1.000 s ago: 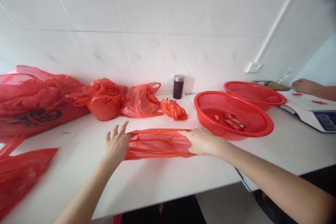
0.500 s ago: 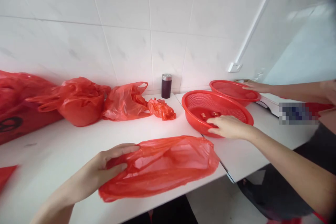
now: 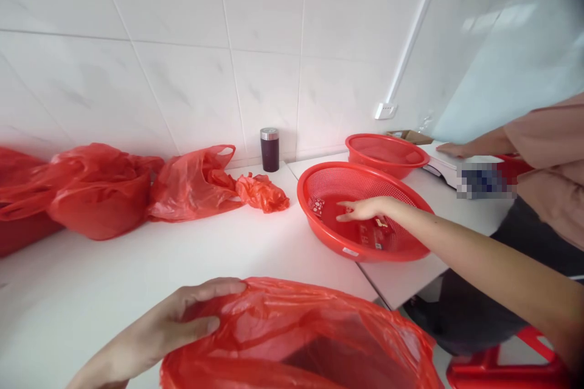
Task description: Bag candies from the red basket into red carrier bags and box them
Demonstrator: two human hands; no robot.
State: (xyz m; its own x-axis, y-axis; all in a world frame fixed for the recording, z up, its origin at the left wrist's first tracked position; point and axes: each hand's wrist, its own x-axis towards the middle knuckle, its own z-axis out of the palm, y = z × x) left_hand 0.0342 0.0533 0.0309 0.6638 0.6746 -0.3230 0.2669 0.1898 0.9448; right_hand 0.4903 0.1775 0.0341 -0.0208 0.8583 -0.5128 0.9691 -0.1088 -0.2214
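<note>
In the head view my left hand [image 3: 182, 322] grips the left end of a red plastic bag [image 3: 283, 322], thumb and fingers on its rim. The bag's mouth gapes upward at the front edge of the table, and its lower part runs out of view. My right hand [image 3: 365, 209] reaches down into a red perforated plastic basket [image 3: 326, 242], fingers stretched out and apart. Beneath and beside it lie several small red packets [image 3: 366, 234] with light printing. One packet with a white pattern [image 3: 316, 206] leans at the basket's left side.
Filled red bags [image 3: 103, 194] and a crumpled red bag [image 3: 262, 192] line the wall. A dark tumbler [image 3: 270, 152] stands behind. Another red basket [image 3: 387, 155] is at the back right, near a co-worker's hand [image 3: 449, 149]. A red stool [image 3: 506, 368] is lower right.
My right hand has moved from the basket's near rim deeper inside. The bag in my left hand has come nearer and opened wider. The view has shifted right, and the co-worker's hand has left the far basket.
</note>
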